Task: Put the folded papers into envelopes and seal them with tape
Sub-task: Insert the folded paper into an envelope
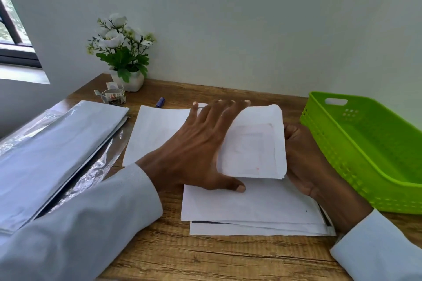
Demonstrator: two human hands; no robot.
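A white folded paper [255, 143] stands tilted above the desk, held between my two hands. My left hand [198, 150] lies flat against its left side with straight fingers and the thumb under its lower edge. My right hand [303, 162] grips its right edge from behind, fingers partly hidden by the paper. Under them lies a stack of white envelopes [251, 210]. Another white sheet [155, 134] lies flat to the left. A roll of clear tape [113, 96] sits at the back left.
A green plastic basket [365, 150] stands at the right. A grey plastic-wrapped pack [52, 150] lies at the left. A white pot of artificial flowers [124, 57] and a small blue cap [160, 102] sit at the back of the wooden desk [205, 258].
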